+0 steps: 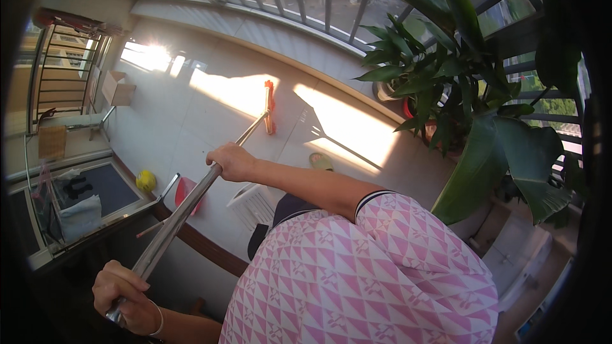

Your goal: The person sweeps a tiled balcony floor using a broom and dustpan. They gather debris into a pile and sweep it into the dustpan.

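My right hand (232, 161) is closed around the middle of a mop's shiny metal handle (179, 215). Lower down at the left, my left hand (125, 296), with a light band at its wrist, grips the handle near its end. The handle slants up and to the right, away from me. At its far end, the narrow mop head (269, 107) with red-orange fringe rests on the light tiled floor (224, 138), beside a patch of sunlight. A foot in a green slipper (321, 161) shows past my right forearm.
Leafy potted plants (444, 71) line the ledge and railing at right. Near my left are a yellow ball (146, 180), a red plastic object (184, 194) and a white slatted object (253, 204). A pale box (118, 90) stands farther off. Clothes hang at left.
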### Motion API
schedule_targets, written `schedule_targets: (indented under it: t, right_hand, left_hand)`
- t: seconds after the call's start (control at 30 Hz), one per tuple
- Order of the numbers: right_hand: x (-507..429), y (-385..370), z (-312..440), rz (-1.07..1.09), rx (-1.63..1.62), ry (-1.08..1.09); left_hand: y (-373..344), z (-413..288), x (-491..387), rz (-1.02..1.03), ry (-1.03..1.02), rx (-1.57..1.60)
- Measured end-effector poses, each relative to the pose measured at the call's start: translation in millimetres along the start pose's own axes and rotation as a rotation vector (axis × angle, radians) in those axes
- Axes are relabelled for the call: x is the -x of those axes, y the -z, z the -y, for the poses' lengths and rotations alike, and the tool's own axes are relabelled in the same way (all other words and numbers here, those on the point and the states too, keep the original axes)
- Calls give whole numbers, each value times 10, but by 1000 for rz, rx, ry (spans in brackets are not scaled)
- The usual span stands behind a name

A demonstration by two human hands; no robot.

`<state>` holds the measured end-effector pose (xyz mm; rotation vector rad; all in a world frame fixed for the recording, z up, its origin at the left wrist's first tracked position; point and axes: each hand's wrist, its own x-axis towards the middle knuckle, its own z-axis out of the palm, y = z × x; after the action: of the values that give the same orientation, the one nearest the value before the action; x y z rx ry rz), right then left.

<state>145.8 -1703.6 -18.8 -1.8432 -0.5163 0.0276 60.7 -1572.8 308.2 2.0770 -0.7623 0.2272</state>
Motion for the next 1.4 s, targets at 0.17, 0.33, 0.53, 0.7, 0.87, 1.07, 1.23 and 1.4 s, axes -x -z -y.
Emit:
schedule_targets:
  t: [0.17, 0.33, 0.53, 0.7, 0.87, 1.07, 1.23, 1.4]
  right_hand:
    - [620, 173, 118, -19, -87, -206]
    - [1844, 496, -693, -98, 258, -618]
    - [2686, 746, -1306, -133, 457, -941]
    - [1386, 398, -1341, 60, 362, -796]
    - [-414, -329, -1062, 53, 324, -490]
    - [-1740, -1121, -632, 317, 231, -333]
    - [-1972, -1538, 43, 417, 197, -107]
    - [-1334, -1645, 308, 338, 61, 17]
  left_hand:
    - [272, 476, -125, -153, 196, 604]
    - [-916, 1490, -51, 72, 497, 948]
    - [-1967, 1590, 120, 352, 872, 884]
    - [-944, 1849, -165, 131, 737, 750]
    - [323, 1941, -211, -199, 541, 623]
    - [1033, 1880, 246, -435, 492, 314]
    - [1722, 1559, 568, -366, 242, 80]
    - [2141, 1647, 827, -494, 220, 466]
